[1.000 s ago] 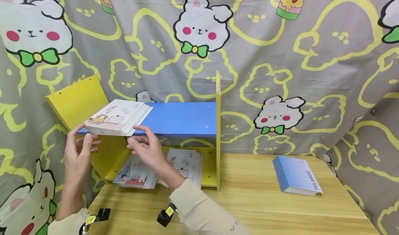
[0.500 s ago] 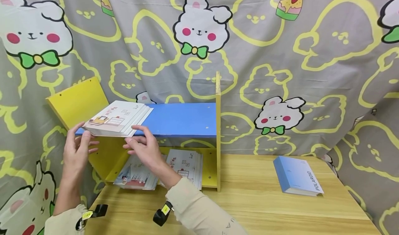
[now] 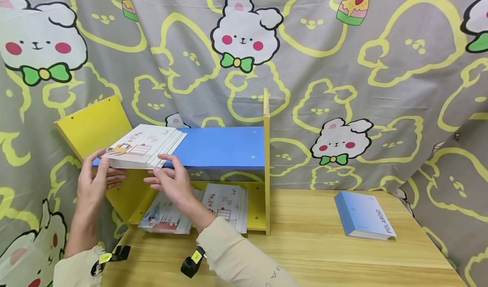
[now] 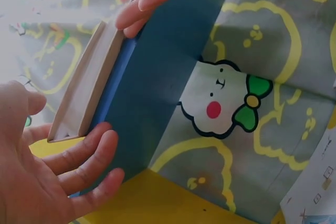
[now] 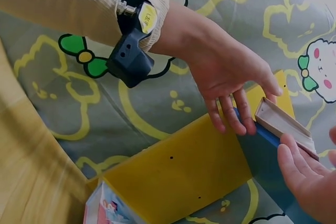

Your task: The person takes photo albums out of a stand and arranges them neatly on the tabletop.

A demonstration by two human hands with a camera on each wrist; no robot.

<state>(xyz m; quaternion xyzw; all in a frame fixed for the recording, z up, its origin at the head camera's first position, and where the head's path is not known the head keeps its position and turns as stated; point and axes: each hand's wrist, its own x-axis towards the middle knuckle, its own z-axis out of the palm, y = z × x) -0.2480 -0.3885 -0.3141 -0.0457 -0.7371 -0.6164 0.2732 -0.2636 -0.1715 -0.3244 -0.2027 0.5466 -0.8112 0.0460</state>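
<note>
A white book (image 3: 139, 145) with a small printed room scene lies flat at the left of the blue upper shelf (image 3: 225, 145), its near edge by the shelf's front. My left hand (image 3: 91, 183) is at its near left corner, fingers loosely bent and thumb at the front edge. At the near right corner, the thumb and forefinger of my right hand (image 3: 175, 183) touch or almost touch it. Neither hand is curled round the book; in the left wrist view, the fingers of the left hand (image 4: 68, 177) are spread beside the book's end (image 4: 89, 77).
Below, two more white books, one left (image 3: 165, 215) and one right (image 3: 226, 202), lie in the lower compartment. Yellow panels (image 3: 93, 124) flank the shelf. A blue book marked POLAROID (image 3: 364, 215) lies on the wooden table (image 3: 305, 253). Patterned cloth (image 3: 305, 45) hangs behind.
Both hands have sunk slightly, and the right hand has shifted a little left along the book's front. The book stays almost in place on the shelf.
</note>
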